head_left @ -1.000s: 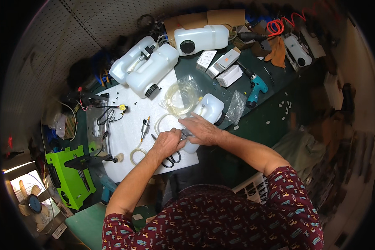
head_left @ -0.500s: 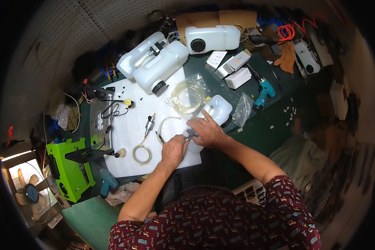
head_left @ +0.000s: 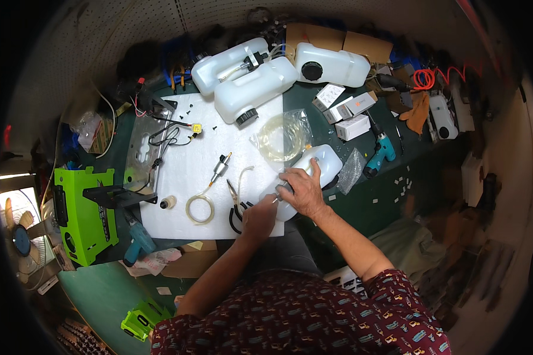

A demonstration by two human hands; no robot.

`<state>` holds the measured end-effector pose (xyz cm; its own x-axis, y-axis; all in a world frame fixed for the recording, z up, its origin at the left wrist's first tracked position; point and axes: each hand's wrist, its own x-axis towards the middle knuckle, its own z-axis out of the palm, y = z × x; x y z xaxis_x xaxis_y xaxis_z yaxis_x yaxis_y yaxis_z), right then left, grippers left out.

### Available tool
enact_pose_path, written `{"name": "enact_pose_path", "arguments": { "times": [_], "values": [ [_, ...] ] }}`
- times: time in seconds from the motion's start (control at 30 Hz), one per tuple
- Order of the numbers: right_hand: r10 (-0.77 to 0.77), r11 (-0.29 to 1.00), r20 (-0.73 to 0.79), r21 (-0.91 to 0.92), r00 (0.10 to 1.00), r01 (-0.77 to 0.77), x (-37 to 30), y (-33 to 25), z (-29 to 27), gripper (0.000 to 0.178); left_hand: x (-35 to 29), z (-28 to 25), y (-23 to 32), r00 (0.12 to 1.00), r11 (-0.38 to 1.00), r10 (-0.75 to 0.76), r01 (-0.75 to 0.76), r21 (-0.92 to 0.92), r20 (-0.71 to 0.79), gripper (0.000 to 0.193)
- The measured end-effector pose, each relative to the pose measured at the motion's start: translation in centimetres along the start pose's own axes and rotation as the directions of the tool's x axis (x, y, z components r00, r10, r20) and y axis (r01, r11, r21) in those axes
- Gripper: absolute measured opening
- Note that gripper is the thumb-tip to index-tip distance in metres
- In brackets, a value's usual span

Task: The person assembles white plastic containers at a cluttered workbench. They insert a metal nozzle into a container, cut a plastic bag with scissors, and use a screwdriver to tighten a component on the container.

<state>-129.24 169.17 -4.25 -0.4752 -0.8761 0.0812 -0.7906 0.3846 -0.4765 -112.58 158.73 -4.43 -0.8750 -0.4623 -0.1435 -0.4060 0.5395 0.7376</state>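
Observation:
A translucent white plastic tank (head_left: 327, 156) lies at the front edge of the white foam sheet, partly under my hands. My right hand (head_left: 305, 192) is closed around a dark grey fitting (head_left: 285, 188) on the tank, its thumb against the tank wall. Just left of it, my left hand (head_left: 259, 219) is closed, its fingertips pinching something thin and metallic close to the fitting; its kind is too small to tell. Beside my left hand are black-handled scissors (head_left: 233, 192) and a short clear hose (head_left: 241, 178). A coiled clear hose (head_left: 200, 210) is joined to a silver cylindrical pump (head_left: 221, 168).
Behind are larger white tanks (head_left: 251, 89), a bagged hose coil (head_left: 281, 137) and small white boxes (head_left: 352, 127). A teal cordless drill (head_left: 381, 151) lies right; another drill (head_left: 138, 239) lies left, near a green metal housing (head_left: 84, 213) and a metal bracket (head_left: 145, 148).
The view has shifted, so the bench things appear further right. My left hand has drawn slightly away from the fitting, and the scissors beside it now show. My right hand stays on the tank.

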Motion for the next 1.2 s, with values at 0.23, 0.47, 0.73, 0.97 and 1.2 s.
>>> {"name": "enact_pose_path", "arguments": {
  "times": [0.23, 0.47, 0.73, 0.97, 1.2],
  "values": [
    [0.055, 0.998, 0.014, -0.010, 0.998, -0.055, 0.4, -0.7, 0.3, 0.026, 1.2, -0.2, -3.5, 0.979, 0.978, 0.197, -0.200, 0.049, 0.059, 0.006],
    [0.067, 0.995, 0.007, 0.067, 0.998, -0.067, 0.4, -0.7, 0.1, 0.025, 2.7, -1.7, -5.1, 0.952, 0.957, 0.278, -0.263, -0.119, 0.127, 0.009],
    [0.106, 0.994, -0.087, -0.005, 0.991, -0.107, 0.5, -1.6, 0.9, 0.022, -0.6, 0.8, -1.9, 0.997, 0.983, 0.056, -0.063, -0.172, -0.047, 0.007],
    [0.122, 0.992, -0.165, 0.060, 0.979, -0.114, -0.2, -1.3, 1.0, 0.021, 3.9, -2.8, -6.2, 0.899, 0.914, 0.403, -0.384, -0.133, 0.174, 0.012],
    [0.130, 0.992, -0.222, 0.030, 0.966, -0.127, -0.5, -1.6, 1.6, 0.018, -0.7, 0.8, -2.1, 0.998, 0.990, -0.055, 0.051, -0.134, -0.031, 0.014]
  ]
}}
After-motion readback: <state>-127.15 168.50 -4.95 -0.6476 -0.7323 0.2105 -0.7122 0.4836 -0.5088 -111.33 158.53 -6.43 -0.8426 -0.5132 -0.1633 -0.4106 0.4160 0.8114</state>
